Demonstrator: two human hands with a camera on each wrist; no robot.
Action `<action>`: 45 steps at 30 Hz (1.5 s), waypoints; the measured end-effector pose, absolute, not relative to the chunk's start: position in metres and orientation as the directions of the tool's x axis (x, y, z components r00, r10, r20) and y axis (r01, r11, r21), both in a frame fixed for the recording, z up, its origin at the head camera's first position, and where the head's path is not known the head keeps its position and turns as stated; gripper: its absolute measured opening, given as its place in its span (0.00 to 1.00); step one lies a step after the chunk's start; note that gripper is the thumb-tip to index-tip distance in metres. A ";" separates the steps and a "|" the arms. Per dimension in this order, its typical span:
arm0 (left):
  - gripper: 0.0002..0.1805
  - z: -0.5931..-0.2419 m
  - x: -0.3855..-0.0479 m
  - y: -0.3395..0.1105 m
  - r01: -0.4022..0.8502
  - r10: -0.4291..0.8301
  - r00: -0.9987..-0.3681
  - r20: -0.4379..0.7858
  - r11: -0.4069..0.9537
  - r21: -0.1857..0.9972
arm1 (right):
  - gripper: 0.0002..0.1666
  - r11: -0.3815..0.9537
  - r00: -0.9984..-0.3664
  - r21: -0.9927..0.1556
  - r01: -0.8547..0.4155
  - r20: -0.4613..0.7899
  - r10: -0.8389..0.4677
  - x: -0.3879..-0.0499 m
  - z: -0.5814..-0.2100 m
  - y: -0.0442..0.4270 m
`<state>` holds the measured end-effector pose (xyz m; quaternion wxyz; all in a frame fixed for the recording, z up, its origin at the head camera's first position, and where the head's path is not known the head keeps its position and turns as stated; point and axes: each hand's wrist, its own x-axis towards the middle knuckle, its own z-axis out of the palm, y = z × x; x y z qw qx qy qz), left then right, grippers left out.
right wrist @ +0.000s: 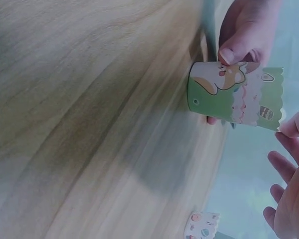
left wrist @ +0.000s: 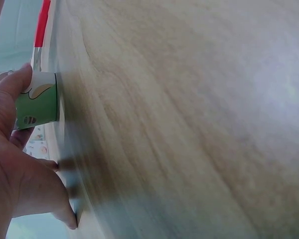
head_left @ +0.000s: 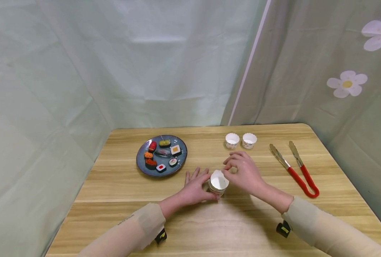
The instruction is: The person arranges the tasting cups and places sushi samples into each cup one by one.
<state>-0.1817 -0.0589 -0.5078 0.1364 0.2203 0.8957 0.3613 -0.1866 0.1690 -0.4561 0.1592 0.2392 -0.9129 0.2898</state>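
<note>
A small stack of paper baking cups point(head_left: 218, 182) stands upright on the table, with scalloped rims and white insides. In the right wrist view, the cups point(right wrist: 214, 97) show green and pink bands with a cartoon animal. My left hand point(head_left: 195, 189) grips the stack low on its side, thumb in front and fingers behind. At the top, my right hand point(head_left: 245, 174) pinches the rim of the uppermost cup between thumb and forefinger; its other fingers are loosely spread. The left wrist view shows the lowest cup point(left wrist: 40, 102) against the left hand.
Two white-lined paper cups point(head_left: 232, 140) stand apart at the back. On the left, a blue plate point(head_left: 140, 157) holds several sushi pieces point(head_left: 165, 143). Metal tongs with red handles point(head_left: 301, 180) lie spread on the right. Curtains point(head_left: 177, 71) hang behind the wooden table point(head_left: 113, 200).
</note>
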 end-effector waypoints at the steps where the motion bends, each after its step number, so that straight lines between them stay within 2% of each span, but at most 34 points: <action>1: 0.45 -0.507 -0.182 -0.059 0.296 0.494 -0.865 -0.087 0.643 0.706 | 0.07 0.717 -0.837 -0.457 -0.527 0.425 -0.345 -0.187 -0.455 0.169; 11: 0.44 -0.509 -0.181 -0.059 0.304 0.499 -0.863 -0.073 0.631 0.713 | 0.07 0.679 -0.864 -0.543 -0.494 0.394 -0.313 -0.191 -0.443 0.172; 18: 0.43 -0.509 -0.182 -0.059 0.302 0.500 -0.863 -0.072 0.626 0.719 | 0.05 0.664 -0.872 -0.578 -0.474 0.416 -0.259 -0.201 -0.425 0.179; 33: 0.41 -0.511 -0.182 -0.059 0.306 0.497 -0.866 -0.058 0.617 0.725 | 0.09 0.720 -0.912 -0.581 -0.379 0.368 -0.183 -0.238 -0.425 0.190; 45: 0.41 -0.510 -0.182 -0.059 0.311 0.499 -0.865 -0.061 0.627 0.714 | 0.13 0.790 -0.943 -0.538 -0.296 0.296 -0.152 -0.279 -0.419 0.185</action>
